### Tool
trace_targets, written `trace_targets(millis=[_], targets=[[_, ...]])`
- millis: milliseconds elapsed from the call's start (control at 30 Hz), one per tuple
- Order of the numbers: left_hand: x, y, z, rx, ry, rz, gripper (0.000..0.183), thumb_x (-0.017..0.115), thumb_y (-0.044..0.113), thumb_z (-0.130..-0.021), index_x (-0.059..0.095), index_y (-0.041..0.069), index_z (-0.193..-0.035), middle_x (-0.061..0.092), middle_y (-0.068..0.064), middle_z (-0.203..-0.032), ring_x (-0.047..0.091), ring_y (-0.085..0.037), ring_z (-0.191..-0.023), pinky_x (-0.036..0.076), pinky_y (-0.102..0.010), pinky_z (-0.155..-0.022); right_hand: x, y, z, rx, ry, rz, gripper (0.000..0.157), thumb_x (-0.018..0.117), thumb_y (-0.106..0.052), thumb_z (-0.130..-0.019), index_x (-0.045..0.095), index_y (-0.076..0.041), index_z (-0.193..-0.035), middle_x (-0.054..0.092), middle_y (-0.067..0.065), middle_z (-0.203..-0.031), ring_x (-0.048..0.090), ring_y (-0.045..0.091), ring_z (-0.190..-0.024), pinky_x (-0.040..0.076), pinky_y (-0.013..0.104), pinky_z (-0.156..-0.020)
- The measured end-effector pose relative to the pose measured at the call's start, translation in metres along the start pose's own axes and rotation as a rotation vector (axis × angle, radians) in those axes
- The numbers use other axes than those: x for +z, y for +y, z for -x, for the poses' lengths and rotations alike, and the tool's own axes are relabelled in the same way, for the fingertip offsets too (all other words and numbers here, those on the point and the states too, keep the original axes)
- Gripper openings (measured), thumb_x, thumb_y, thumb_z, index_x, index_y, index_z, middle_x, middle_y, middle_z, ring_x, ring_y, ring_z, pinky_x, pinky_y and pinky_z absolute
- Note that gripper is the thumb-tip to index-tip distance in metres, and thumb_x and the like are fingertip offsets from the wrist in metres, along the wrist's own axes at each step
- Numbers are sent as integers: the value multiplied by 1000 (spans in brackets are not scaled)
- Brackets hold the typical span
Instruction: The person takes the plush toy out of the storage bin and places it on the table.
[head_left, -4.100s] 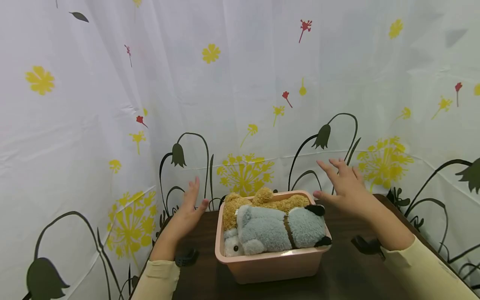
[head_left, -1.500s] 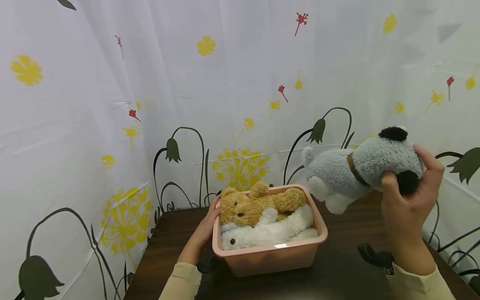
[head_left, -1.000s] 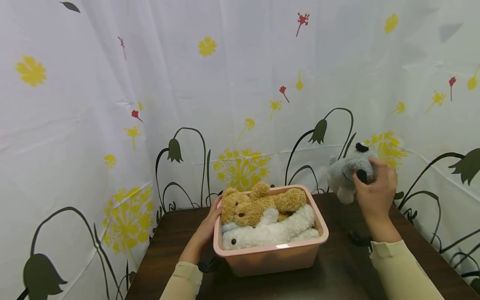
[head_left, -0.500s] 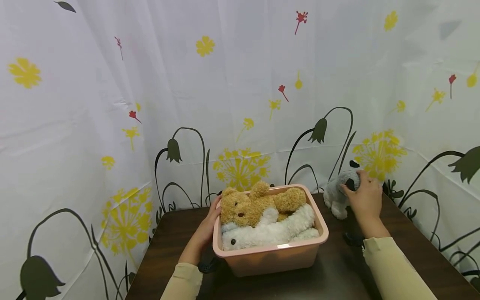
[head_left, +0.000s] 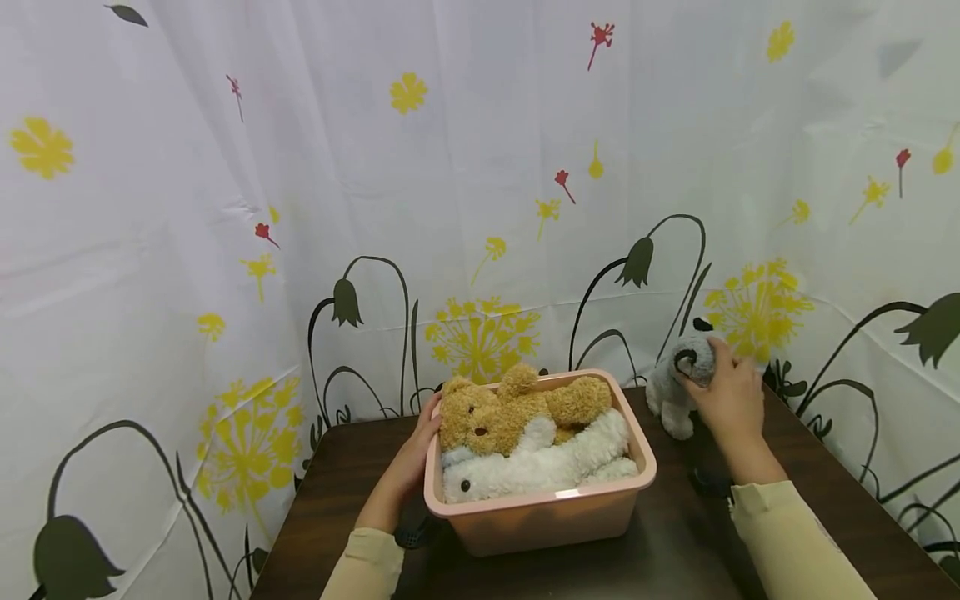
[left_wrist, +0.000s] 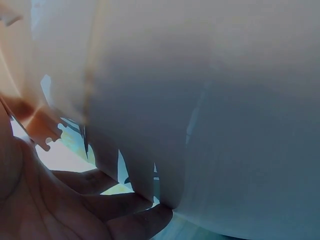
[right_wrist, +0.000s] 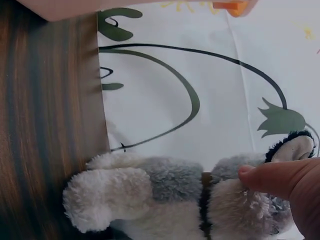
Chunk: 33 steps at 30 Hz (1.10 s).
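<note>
In the head view a grey plush dog (head_left: 667,395) with black ears and a brown collar sits upright at the back right of the table. My right hand (head_left: 731,400) holds it by the head; the right wrist view shows the thumb (right_wrist: 272,176) pressing into the fur above the collar of the plush dog (right_wrist: 175,182). My left hand (head_left: 408,458) touches the left side of a pink plastic bin (head_left: 540,525), its fingers (left_wrist: 122,204) laid fairly straight against the outer wall. Inside the bin lie a tan teddy bear (head_left: 491,421) and a white plush animal (head_left: 532,473).
The dark wooden table (head_left: 345,467) carries the bin near its middle. A white curtain (head_left: 480,208) printed with flowers hangs behind and at both sides, close to the table's back edge.
My right hand has lifted the plush dog from the bin, moved it right and lowered it to the table's back right. My left hand has come to the bin's left side.
</note>
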<state>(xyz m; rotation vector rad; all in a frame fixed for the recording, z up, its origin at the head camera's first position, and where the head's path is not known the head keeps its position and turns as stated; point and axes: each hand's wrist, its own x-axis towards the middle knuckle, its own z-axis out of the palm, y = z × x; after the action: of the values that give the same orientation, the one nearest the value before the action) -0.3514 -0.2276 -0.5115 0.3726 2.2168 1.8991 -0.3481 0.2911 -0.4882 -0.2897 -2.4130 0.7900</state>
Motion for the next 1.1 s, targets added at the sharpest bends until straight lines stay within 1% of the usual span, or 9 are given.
trace_targets(millis=[200, 333, 500, 600, 667, 800, 900, 1000, 1100], targets=[[1, -2, 0, 2, -5, 19, 66, 36, 56, -117, 8, 40, -174, 2, -7, -185, 12, -41, -169, 19, -65, -133, 0, -2, 4, -26, 20, -4, 93, 88, -24, -92, 37, -16, -169, 43, 45, -143, 46, 68, -122, 34, 81, -97], [0, -3, -1, -4, -2, 21, 66, 37, 56, -116, 9, 42, -174, 2, -6, -185, 12, -40, -169, 19, -63, -133, -8, -13, 8, -50, 61, -56, 85, 84, -14, -90, 42, -11, -164, 40, 45, -146, 40, 67, -132, 26, 80, -103], [0, -3, 1, -2, -3, 25, 65, 38, 56, -116, 9, 43, -174, 1, -5, -185, 11, -40, -170, 19, -64, -133, -23, -53, 23, -121, 170, -229, 65, 76, -5, -90, 52, -1, -151, 46, 37, -143, 40, 56, -133, 24, 75, -105], [0, -1, 0, -1, -6, 36, 66, 38, 58, -116, 9, 44, -173, 0, -4, -185, 10, -40, -170, 19, -65, -133, -35, -85, 33, -206, 221, -324, 54, 75, -5, -92, 56, 1, -142, 52, 33, -138, 44, 52, -131, 24, 72, -106], [-1, 0, 1, -1, -4, 31, 67, 38, 60, -115, 9, 45, -173, -1, -4, -185, 11, -41, -170, 20, -66, -132, -42, -109, 38, -268, 227, -382, 49, 73, -4, -93, 57, 1, -138, 54, 31, -137, 45, 50, -131, 24, 70, -107], [0, 1, 1, -1, -9, 30, 67, 37, 59, -116, 8, 44, -174, 0, -5, -185, 12, -41, -169, 20, -66, -132, -54, -157, 47, -404, 169, -478, 47, 69, 3, -91, 57, 2, -137, 54, 27, -134, 47, 44, -126, 25, 64, -106], [2, 1, -1, -7, -17, 43, 67, 37, 59, -115, 8, 44, -174, -1, -4, -185, 12, -40, -170, 20, -65, -133, -57, -194, 46, -468, 82, -516, 48, 68, 1, -92, 57, 0, -139, 55, 23, -136, 48, 39, -126, 25, 59, -105], [2, 2, -1, -10, -12, 54, 68, 39, 59, -115, 8, 45, -174, 0, -4, -185, 12, -39, -170, 20, -64, -133, -49, -229, 34, -467, -41, -518, 47, 68, -6, -94, 57, -5, -139, 56, 17, -139, 49, 37, -129, 26, 59, -108], [2, 1, 0, -6, 8, 56, 67, 40, 58, -115, 11, 45, -173, 1, -2, -185, 11, -36, -170, 18, -64, -134, -25, -257, 16, -402, -204, -558, 46, 68, -13, -96, 54, -11, -140, 55, 14, -143, 51, 37, -134, 33, 59, -112]])
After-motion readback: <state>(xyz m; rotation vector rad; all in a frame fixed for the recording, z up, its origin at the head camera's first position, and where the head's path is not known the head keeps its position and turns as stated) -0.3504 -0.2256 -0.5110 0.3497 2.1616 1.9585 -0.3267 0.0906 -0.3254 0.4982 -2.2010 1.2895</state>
